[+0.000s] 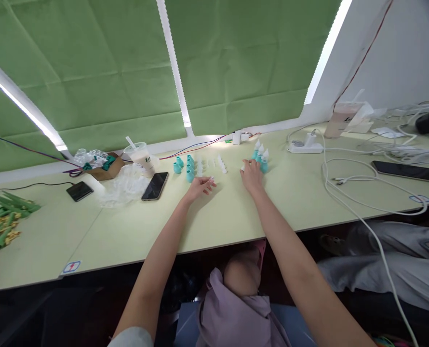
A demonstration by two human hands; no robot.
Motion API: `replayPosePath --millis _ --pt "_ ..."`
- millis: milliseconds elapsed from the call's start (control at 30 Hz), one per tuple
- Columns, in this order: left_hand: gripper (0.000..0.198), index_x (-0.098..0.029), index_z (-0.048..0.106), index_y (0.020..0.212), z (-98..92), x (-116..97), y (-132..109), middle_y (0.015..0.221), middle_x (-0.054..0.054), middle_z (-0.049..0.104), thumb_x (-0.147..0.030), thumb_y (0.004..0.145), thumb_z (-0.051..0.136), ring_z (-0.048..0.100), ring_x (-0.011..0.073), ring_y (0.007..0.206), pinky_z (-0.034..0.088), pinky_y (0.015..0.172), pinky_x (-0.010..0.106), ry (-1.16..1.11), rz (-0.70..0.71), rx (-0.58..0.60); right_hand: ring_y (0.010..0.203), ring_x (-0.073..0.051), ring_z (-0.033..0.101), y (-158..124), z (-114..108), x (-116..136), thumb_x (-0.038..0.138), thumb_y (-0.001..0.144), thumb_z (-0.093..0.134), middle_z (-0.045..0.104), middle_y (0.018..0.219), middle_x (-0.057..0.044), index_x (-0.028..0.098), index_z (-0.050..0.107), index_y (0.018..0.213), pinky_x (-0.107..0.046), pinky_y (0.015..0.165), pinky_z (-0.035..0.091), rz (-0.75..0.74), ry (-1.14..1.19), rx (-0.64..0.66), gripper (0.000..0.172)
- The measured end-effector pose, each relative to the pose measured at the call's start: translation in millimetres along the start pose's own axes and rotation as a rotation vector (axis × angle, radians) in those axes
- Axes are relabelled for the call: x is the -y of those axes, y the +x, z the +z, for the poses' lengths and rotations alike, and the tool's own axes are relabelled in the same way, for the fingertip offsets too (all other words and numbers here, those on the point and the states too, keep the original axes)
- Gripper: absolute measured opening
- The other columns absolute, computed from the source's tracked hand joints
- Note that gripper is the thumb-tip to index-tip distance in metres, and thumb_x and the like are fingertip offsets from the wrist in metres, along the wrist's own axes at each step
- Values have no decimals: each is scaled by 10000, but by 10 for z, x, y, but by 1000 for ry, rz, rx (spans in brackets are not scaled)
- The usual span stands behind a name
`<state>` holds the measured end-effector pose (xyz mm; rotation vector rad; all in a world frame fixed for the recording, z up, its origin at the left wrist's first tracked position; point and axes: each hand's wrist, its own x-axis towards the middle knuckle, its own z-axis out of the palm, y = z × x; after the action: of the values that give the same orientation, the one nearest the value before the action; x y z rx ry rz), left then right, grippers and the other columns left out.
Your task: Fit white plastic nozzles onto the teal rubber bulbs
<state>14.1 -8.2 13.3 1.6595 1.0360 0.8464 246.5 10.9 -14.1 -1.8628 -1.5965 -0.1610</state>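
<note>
My left hand [200, 187] is closed, pinching a small clear-white piece [212, 179] at its fingertips, just above the table. Behind it stand teal bulb-shaped bottles [190, 169] in a row, with a couple more teal bottles [178, 165] to their left. Small white parts [221, 164] lie in short rows to the right of these. My right hand [252, 174] has its fingers curled down at the left of several teal bottles with white pointed tips [264, 161]. A bit of white shows at those fingers; what they hold is mostly hidden.
A phone [155, 186], a drink cup [141, 158], crumpled plastic [122, 187] and a cardboard box [106, 169] are on the left. Rightward lie a power strip [304, 146], loose white cables [359, 179] and a dark tablet [409, 171]. Another person's legs [384, 274] are at right.
</note>
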Motion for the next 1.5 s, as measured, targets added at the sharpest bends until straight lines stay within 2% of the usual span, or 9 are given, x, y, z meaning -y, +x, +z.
replayPosePath --millis 133,267,433,533,600,867,1033,1267,1500 --pt "559 -139 643 1076 -19 38 27 1018 111 662 -496 648 697 568 120 761 480 538 202 -32 6 -47 1105 -287 433 19 43 -40 130 841 440 544 1202 -136 187 579 1176 -369 798 421 -59 -46 77 367" --pt "523 -122 649 1048 -25 34 36 1024 126 662 -434 635 723 584 136 800 485 554 199 -27 29 -55 992 -261 533 90 74 -72 84 836 399 631 1046 -155 138 644 1043 -380 819 438 -68 63 123 326" --pt "506 -162 634 1120 -14 10 33 1075 115 656 -433 694 676 593 192 966 494 598 204 -106 113 -44 800 -203 623 118 -23 132 224 793 525 688 888 -96 147 678 911 -359 780 502 2 653 77 209" --pt "530 -180 622 1158 -19 13 39 1076 93 651 -427 693 680 581 175 944 504 627 219 -149 147 -66 766 -183 654 39 -147 352 352 720 635 702 836 -51 169 686 900 -344 782 530 -33 1059 166 262" --pt "535 -190 622 1166 -24 14 38 1051 73 649 -420 687 690 566 150 895 510 647 227 -152 155 -68 786 -189 665 -26 -207 463 412 668 688 709 832 -42 181 700 874 -348 808 532 -66 1168 246 310" --pt "486 -183 652 1122 -19 -7 33 921 47 657 -427 702 677 554 128 859 497 746 266 -188 157 -43 801 -201 667 -129 -222 544 450 591 746 721 825 -50 178 721 839 -351 818 528 -100 1160 339 369" --pt "439 -158 685 1046 -22 16 54 955 64 686 -369 664 723 588 145 858 468 824 305 -162 179 -96 801 -198 665 -138 -214 553 435 588 750 720 847 -53 179 708 825 -353 822 525 -136 1120 354 351" --pt "383 -116 702 979 3 55 72 945 95 701 -350 677 708 599 156 811 464 775 291 0 195 -148 735 -200 657 -114 -72 487 442 557 761 709 746 -36 175 699 704 -356 779 522 -137 990 300 311" --pt "361 -114 709 980 58 119 55 867 86 704 -347 706 674 574 126 703 451 680 261 92 212 -156 713 -214 658 -110 -53 420 442 526 772 711 704 -43 175 704 632 -335 707 518 -134 938 352 295"
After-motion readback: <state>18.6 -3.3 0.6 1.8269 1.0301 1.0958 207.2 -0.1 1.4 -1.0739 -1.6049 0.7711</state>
